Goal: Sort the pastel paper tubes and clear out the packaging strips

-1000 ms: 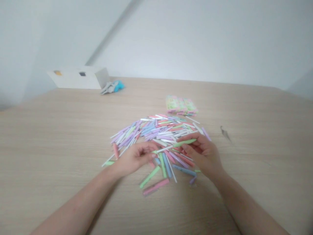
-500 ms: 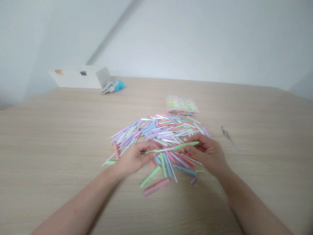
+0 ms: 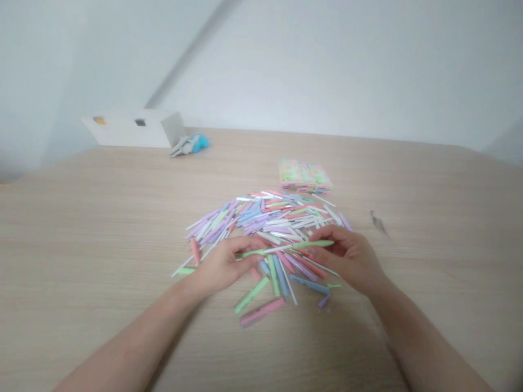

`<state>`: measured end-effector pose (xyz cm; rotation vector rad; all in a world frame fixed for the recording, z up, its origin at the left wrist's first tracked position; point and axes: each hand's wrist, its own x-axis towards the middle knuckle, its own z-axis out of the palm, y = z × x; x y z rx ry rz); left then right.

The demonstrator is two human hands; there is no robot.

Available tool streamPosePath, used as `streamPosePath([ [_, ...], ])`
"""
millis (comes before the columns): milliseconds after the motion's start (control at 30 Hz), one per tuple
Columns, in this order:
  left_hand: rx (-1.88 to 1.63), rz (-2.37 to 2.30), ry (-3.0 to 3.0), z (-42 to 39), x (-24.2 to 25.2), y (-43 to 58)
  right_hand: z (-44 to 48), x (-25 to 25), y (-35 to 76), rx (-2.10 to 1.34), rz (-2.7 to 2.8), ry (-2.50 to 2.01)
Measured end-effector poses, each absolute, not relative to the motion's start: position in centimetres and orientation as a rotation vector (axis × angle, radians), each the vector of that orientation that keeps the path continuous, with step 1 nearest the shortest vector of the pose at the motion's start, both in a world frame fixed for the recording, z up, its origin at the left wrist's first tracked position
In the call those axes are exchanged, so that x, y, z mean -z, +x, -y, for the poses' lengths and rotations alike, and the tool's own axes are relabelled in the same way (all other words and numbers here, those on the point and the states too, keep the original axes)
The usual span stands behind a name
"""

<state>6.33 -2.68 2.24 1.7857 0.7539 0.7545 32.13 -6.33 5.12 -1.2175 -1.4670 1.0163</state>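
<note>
In the head view, my left hand (image 3: 223, 265) pinches one green end of the pen (image 3: 279, 249) and my right hand (image 3: 354, 258) pinches the other, its white middle bare between them. The pen is over the pile (image 3: 255, 218) on the table (image 3: 122, 234), with the packs (image 3: 304, 174) just beyond.

I see here two forearms (image 3: 145, 335) — bare, narrowing toward the wrists (image 3: 195, 286) — and the left hand (image 3: 224, 263) and right hand (image 3: 349, 256), also bare.
</note>
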Motion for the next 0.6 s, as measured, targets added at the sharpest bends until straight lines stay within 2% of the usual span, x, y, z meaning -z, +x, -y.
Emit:
streamPosePath([
  [600, -0.764, -0.740, 1.805, 2.84, -2.30, 6.34, 6.35, -5.41, 32.69, -0.908, 1.681, -1.318],
])
